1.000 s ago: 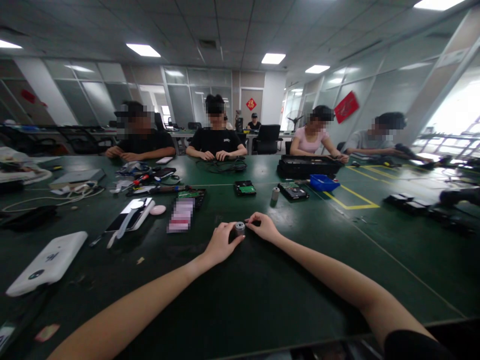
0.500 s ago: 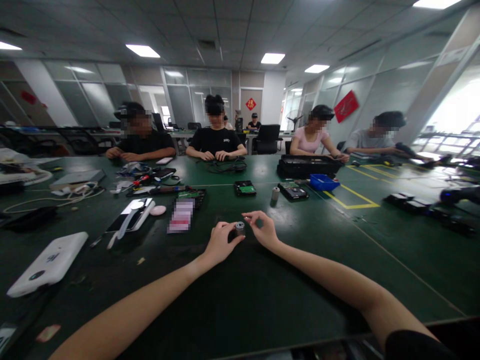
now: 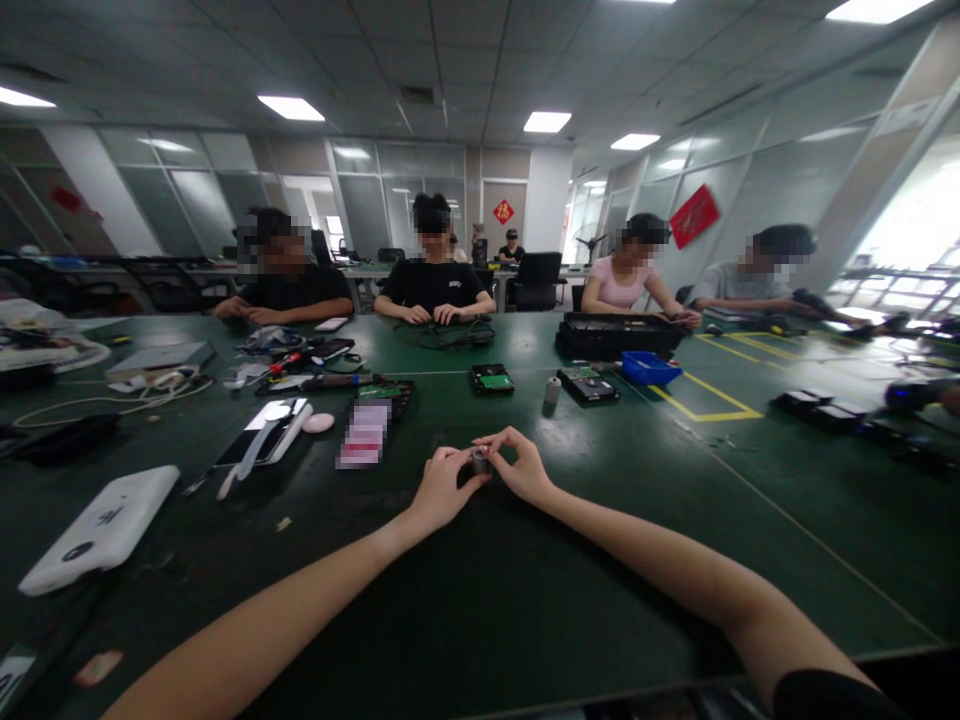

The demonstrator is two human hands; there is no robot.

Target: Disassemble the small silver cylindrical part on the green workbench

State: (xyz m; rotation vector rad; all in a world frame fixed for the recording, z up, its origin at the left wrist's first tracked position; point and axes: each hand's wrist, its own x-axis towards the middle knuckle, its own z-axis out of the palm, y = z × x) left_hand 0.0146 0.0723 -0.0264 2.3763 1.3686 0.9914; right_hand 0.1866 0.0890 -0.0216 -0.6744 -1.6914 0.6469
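Near the middle of the green table, my left hand (image 3: 448, 482) grips a small grey metal cylinder (image 3: 479, 465) that stands upright between thumb and fingers. At the cylinder's top is my right hand (image 3: 521, 466), its thumb and index finger pinched together over the upper end. Whether those fingertips hold some tiny part or only touch the top is too small to tell. A second, similar metal cylinder (image 3: 553, 390) stands upright farther off, to the right. Beside it lies a hard drive (image 3: 589, 384), and another hard drive (image 3: 492, 379) with a green board lies farther left.
Left of my hands are a phone (image 3: 364, 436), a white device with a strap (image 3: 262, 435) and a white case (image 3: 101, 530). Farther back stand a blue tray (image 3: 649, 368) and a black box (image 3: 619, 335). Several people sit across the table.
My right hand has moved left, from just beside the cylinder onto its top, and its fingers now cover the end. My left hand keeps its grip in nearly the same place.
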